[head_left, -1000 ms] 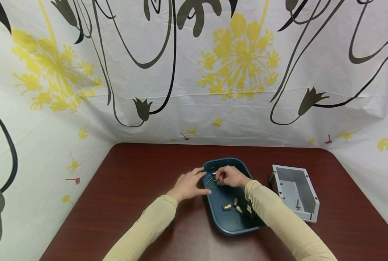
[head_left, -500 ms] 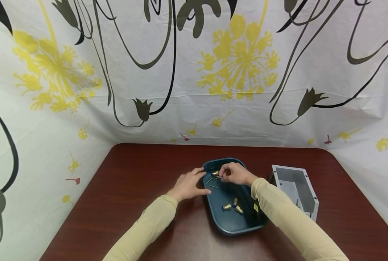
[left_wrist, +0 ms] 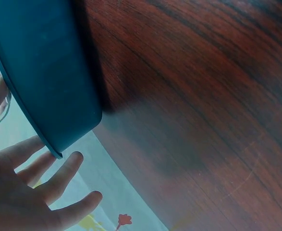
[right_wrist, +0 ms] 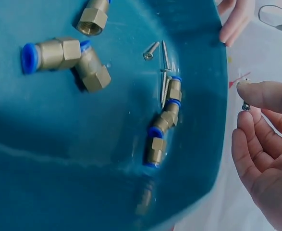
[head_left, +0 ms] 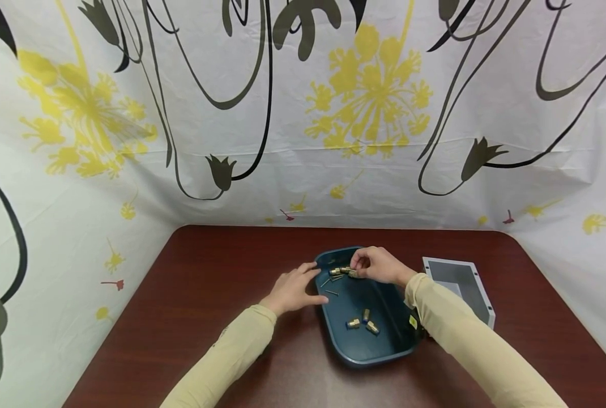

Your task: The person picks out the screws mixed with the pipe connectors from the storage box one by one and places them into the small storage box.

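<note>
My right hand is over the far end of the dark teal tray. Thumb and forefinger pinch a small screw, mostly hidden by the fingertips in the right wrist view. My left hand is at the tray's left rim with its fingers spread and extended; the left wrist view shows them against the tray's edge. Inside the tray, several loose screws lie beside a row of brass push-fit fittings with blue collars. More brass fittings lie nearer the front.
A grey open-topped box stands right of the tray, partly hidden behind the right sleeve. Everything rests on a dark red-brown wooden table. A white patterned cloth hangs behind and beside it.
My right hand has moved right and slightly up, away from the screws and fittings it was among, with a screw pinched in it. The left hand has stayed at the rim.
</note>
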Tool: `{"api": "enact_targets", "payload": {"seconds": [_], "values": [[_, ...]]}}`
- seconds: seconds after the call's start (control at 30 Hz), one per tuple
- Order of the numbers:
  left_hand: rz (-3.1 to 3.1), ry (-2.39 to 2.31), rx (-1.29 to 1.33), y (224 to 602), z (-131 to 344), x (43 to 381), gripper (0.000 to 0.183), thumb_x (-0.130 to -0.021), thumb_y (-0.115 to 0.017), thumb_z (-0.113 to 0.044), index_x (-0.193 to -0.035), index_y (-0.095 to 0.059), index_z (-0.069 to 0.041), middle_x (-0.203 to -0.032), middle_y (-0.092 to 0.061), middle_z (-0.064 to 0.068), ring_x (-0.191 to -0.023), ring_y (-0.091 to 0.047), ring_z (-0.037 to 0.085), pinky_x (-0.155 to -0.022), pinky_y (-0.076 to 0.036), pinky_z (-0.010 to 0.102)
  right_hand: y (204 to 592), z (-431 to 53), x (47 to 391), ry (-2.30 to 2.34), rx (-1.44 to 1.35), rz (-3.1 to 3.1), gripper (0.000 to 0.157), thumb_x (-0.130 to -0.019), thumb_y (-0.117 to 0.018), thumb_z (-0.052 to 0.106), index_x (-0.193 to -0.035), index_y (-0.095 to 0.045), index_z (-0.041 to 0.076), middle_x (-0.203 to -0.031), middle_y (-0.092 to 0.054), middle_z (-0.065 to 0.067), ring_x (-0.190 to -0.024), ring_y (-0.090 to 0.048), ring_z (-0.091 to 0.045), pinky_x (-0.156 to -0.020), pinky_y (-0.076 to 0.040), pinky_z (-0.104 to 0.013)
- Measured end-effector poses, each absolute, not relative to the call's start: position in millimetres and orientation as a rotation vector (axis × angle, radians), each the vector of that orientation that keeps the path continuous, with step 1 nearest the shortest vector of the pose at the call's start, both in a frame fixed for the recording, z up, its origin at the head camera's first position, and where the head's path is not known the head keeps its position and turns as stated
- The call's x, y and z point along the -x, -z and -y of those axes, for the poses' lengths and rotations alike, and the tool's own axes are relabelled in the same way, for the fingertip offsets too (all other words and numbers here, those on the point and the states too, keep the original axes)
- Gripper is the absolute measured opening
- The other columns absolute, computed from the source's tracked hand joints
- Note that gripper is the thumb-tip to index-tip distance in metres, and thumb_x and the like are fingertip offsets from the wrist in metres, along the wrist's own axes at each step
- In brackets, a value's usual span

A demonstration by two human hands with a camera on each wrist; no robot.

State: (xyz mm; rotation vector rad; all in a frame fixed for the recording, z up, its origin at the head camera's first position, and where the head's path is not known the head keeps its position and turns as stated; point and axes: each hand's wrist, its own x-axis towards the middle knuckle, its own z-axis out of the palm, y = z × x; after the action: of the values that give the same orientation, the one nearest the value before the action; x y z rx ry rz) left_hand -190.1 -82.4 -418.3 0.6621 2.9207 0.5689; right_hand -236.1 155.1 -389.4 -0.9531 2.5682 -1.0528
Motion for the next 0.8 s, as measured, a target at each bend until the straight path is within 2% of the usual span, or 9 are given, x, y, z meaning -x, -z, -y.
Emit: {"api": "enact_targets", "payload": {"seconds": [0.23,0.8], "values": [[-2.919,-0.583,-0.677,420,83,190,0.071,-0.074,-0.062,-0.052,-0.131,-0.045,-0.012,-0.136,-0.034,0.003,-0.115,-0.041,0.023,-0.089,-0.033,0.045,381,-167,233,1.033,0.907,-2.611,0.005,-0.081,-0.062,0.005,-0.084,-0.059,0.008,-0.072,-0.053,0.001,-0.065,-0.05,-0.016,-0.06,-0.043,-0.032],[-2.908,-0.598,-0.68,420,84,189,0.072,-0.075,-0.062,-0.051,-0.132,-0.043,-0.011,-0.137,-0.033,0.004,-0.116,-0.04,0.024,-0.09,-0.031,0.046,374,-209,230,1.025,0.822,-2.695,0.008,-0.079,-0.064,0.006,-0.086,-0.059,0.005,-0.073,-0.055,0.0,-0.065,-0.052,-0.016,-0.058,-0.043,-0.031]]}}
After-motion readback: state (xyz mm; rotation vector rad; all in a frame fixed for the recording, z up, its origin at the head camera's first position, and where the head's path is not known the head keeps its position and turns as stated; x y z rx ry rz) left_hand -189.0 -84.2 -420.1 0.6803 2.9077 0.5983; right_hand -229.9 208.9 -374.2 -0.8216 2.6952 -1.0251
